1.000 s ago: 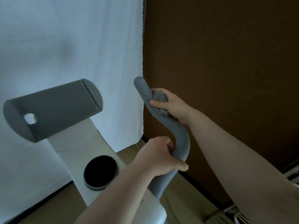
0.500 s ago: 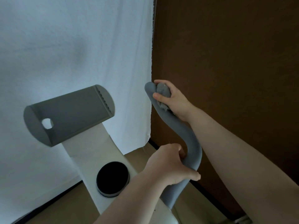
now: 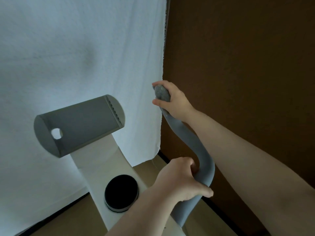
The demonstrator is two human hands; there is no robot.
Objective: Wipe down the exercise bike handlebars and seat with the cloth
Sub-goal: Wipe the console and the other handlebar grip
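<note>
The right hand (image 3: 172, 101) wraps a bunched grey cloth (image 3: 162, 93) over the very tip of the grey handlebar (image 3: 192, 142), fingers and thumb curled round both so the cloth rubs all sides of the rounded end. The left hand (image 3: 180, 180) grips the bar at its lower bend, fingers closed round it, probably to keep the bike steady against the rubbing. The seat is out of view. Beside the bar stand the grey tablet holder (image 3: 80, 125) and the black knob (image 3: 121, 192) on the white post. Compared with a second ago, the cloth hand has slid up from mid-bar to cover the tip; the left grip is unchanged
</note>
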